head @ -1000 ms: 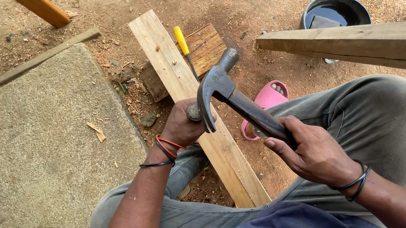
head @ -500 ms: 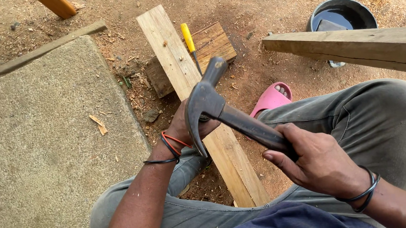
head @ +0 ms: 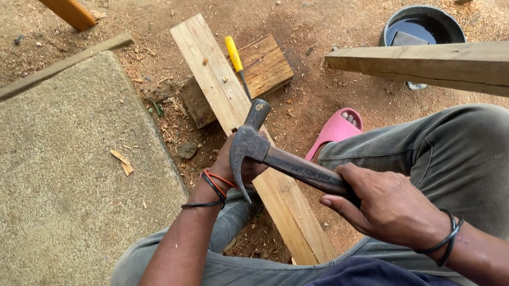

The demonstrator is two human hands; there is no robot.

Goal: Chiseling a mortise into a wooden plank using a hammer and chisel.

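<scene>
Claw hammer [head: 267,154], dark and worn, gripped by the handle in right hand [head: 388,208], fingers wrapped fully round the shaft; head poised just above a long pale plank [head: 215,80] lying on the dirt ground [head: 317,15]. Left hand [head: 232,165] partly hidden behind the hammer head, curled down at the plank; whether pinching anything, cannot tell. Red and black bands on the left wrist, black bands on the right. Yellow-handled tool [head: 235,56] resting across a square wooden block [head: 267,65] just beside the plank. Pink sandal [head: 333,132] on the foot right of the plank. Concrete slab [head: 51,191] at left, thick timber beam [head: 438,67] at right, dark bucket [head: 421,24] behind it.
</scene>
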